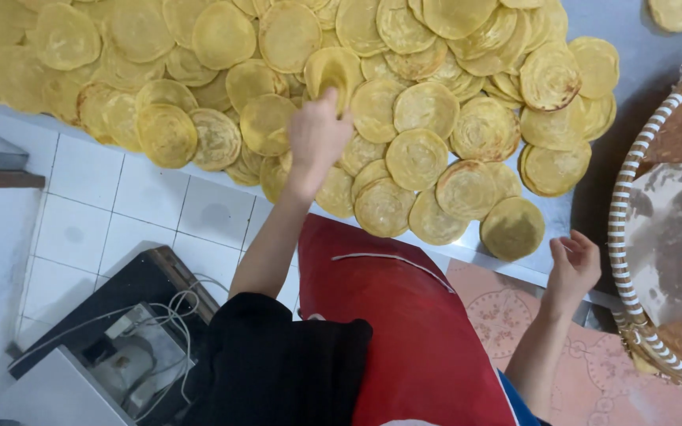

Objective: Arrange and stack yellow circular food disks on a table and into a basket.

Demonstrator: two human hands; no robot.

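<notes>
Several round, flat yellow breads [416, 158] lie overlapping on a grey table [633, 79] across the top of the view. My left hand [317, 138] reaches into the middle of the spread and pinches one bread [331, 69], which is lifted and curled at its edge. Lower right, my right hand [574, 264] hovers with its fingers apart and nothing in it, just off the table's near edge. The bread nearest to it [512, 229] sits at the front of the pile.
A large round woven tray [623, 237] with a striped rim stands at the right, close to my right hand. Below are white floor tiles [80, 221], a pink patterned mat [515, 315], and a black device with white cables [136, 331] at lower left.
</notes>
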